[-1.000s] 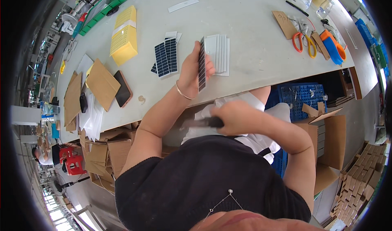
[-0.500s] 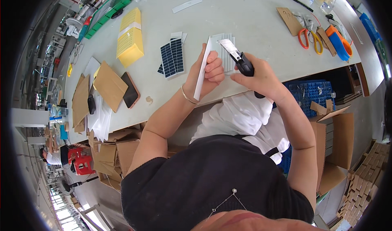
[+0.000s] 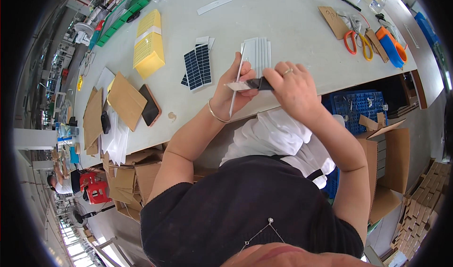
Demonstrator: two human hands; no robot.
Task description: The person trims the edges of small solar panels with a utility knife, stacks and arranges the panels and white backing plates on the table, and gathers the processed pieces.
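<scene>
"As the thin panel (image 3: 233,103) stands nearly edge-on in the left hand (image 3: 224,89), at the near side of the table (image 3: 292,29), how is the grip?"
"The thumb is on one side, the fingers on the other, so it is pinched. The right hand (image 3: 297,92) is closed around a cutter knife (image 3: 254,83), whose blade crosses before the panel."
"How to do this well?"
"I would keep the panel steady and guide the blade lightly along the edge, with fingertips away from its path."
"And around?"
"White strips (image 3: 257,54) overlap just beyond the left hand; dark gridded panels (image 3: 197,66) lie to its left."
"What is difficult to see?"
"The panel's faces are almost hidden by the angle. Whether the blade touches it, I cannot tell. The loose strips (image 3: 214,6) farther away are cut off at the top."
</scene>
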